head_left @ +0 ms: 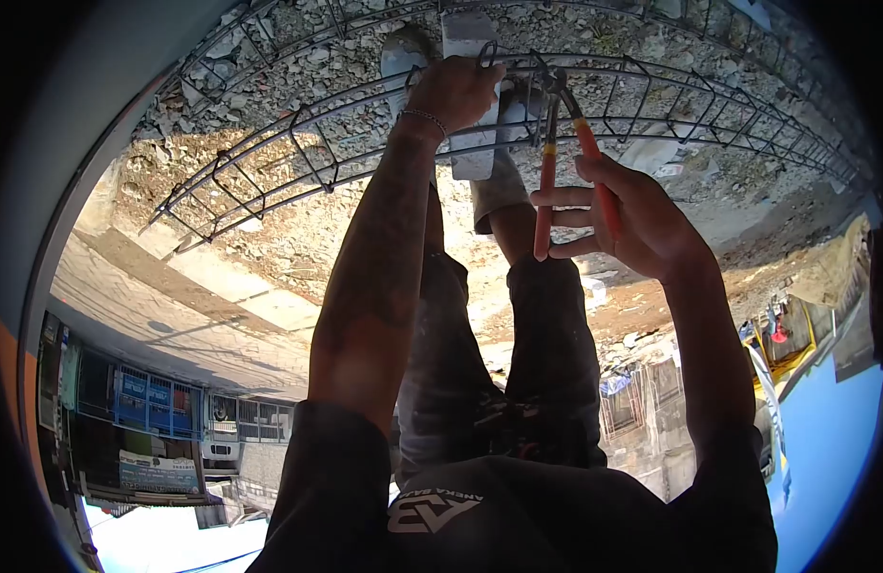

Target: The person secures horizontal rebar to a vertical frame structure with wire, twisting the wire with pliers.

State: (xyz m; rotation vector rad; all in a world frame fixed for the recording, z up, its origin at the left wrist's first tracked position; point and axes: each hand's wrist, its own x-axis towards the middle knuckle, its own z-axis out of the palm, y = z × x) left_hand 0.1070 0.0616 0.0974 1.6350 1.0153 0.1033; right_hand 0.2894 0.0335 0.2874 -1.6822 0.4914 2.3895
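A long cage of thin steel bars (642, 124) with square stirrups runs across the upper view. My left hand (457, 94), with a bracelet at the wrist, is closed at the cage's upper bar. A small dark wire loop (487, 54) sticks out of its fingers. My right hand (637, 215) holds pliers (546, 196) with orange-red handles. Its fingers pass between the parted handles, and the thumb lies on the nearer one. The pliers' jaws are at the upper bar, just right of my left hand; what they grip is too small to tell.
Under the cage lie grey rubble (355, 72) and a pale block (472, 164) by my feet. Another bar cage (298, 33) crosses the top edge. Paving (193, 329) and a building front with blue panels (155, 401) show at the lower left, yellow framing (795, 363) at the right.
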